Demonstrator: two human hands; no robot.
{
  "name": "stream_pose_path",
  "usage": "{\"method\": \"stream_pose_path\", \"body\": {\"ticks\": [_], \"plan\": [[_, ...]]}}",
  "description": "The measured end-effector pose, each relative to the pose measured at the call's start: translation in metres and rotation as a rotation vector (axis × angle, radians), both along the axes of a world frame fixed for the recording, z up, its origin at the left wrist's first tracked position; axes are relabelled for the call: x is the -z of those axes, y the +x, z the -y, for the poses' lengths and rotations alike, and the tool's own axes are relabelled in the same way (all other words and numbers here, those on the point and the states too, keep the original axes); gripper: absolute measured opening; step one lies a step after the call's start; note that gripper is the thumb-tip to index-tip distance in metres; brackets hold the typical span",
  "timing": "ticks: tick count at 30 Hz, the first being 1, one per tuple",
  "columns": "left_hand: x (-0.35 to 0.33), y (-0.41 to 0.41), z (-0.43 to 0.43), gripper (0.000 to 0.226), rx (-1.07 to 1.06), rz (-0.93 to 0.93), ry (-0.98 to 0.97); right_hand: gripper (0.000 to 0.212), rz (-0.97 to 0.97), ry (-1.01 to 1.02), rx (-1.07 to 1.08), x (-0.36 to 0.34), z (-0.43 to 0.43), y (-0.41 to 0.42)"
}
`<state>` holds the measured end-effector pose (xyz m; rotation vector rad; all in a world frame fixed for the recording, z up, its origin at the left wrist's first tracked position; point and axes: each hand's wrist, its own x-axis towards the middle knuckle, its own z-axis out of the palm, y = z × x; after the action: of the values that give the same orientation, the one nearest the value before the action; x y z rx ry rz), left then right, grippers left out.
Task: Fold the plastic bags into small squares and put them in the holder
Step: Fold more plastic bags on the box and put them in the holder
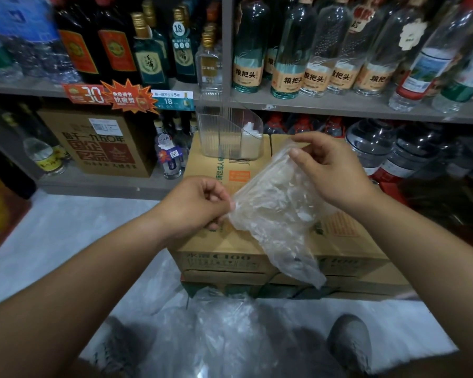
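Note:
A crumpled clear plastic bag (279, 214) hangs in the air above a cardboard box (257, 244). My left hand (197, 205) pinches the bag's left edge. My right hand (331, 170) pinches its upper right corner, with the bag's tail drooping toward the box's front. A clear ribbed plastic holder (224, 132) stands upright at the far end of the box top, with some white folded material showing in its right compartment. A heap of more clear plastic bags (224, 331) lies in my lap area between my feet.
Shelves of liquor bottles (292, 50) fill the wall behind the box, with price tags (129, 98) along the shelf edge. A brown printed carton (101, 143) sits on the lower shelf at left. Large water jugs (372, 140) stand at right. My shoe (350, 342) rests on the pale floor.

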<state>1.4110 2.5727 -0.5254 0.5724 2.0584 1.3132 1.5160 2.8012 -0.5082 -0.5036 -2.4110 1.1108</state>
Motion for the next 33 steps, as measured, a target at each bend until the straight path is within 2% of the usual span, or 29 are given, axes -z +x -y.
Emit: {"method": "stream_pose_path", "body": {"ticks": [2,4,6,8,10,13,17,20,22,26,30,33], "plan": [[0.003,-0.004,0.002,0.008,-0.065,0.03,-0.006,0.035,0.04,0.053,0.042,-0.003,0.0,0.006],[0.006,-0.01,0.006,0.012,-0.141,0.091,0.013,0.027,-0.016,0.192,0.069,-0.009,0.006,0.018],[0.009,-0.015,0.01,0.014,-0.192,0.173,0.034,0.014,0.018,0.176,-0.051,-0.015,0.013,0.034],[0.012,-0.017,0.015,0.014,-0.232,0.232,0.044,0.013,0.238,0.027,-0.277,-0.013,0.02,0.048],[0.015,-0.016,0.017,0.015,-0.276,0.252,0.051,0.025,0.446,-0.056,-0.411,-0.002,0.024,0.059],[0.019,-0.013,0.018,0.016,-0.313,0.235,0.067,0.033,0.561,-0.057,-0.348,0.022,0.027,0.066],[0.021,-0.009,0.02,0.015,-0.325,0.232,0.081,0.012,0.513,-0.107,-0.245,0.037,0.025,0.067],[0.02,-0.009,0.024,0.014,-0.34,0.224,0.076,0.011,0.489,-0.347,-0.117,0.03,0.01,0.069],[0.021,-0.013,0.029,0.018,-0.346,0.194,0.048,0.018,0.555,-0.46,-0.055,0.021,-0.005,0.072],[0.027,-0.013,0.033,0.021,-0.275,0.159,-0.022,0.013,0.694,-0.347,-0.073,0.019,-0.024,0.075],[0.031,-0.015,0.032,0.027,-0.173,0.018,-0.161,0.011,0.739,-0.096,-0.083,0.025,-0.028,0.067],[0.021,-0.017,0.031,0.039,-0.032,-0.131,-0.315,0.02,0.784,-0.102,-0.12,0.019,-0.035,0.061]]}}
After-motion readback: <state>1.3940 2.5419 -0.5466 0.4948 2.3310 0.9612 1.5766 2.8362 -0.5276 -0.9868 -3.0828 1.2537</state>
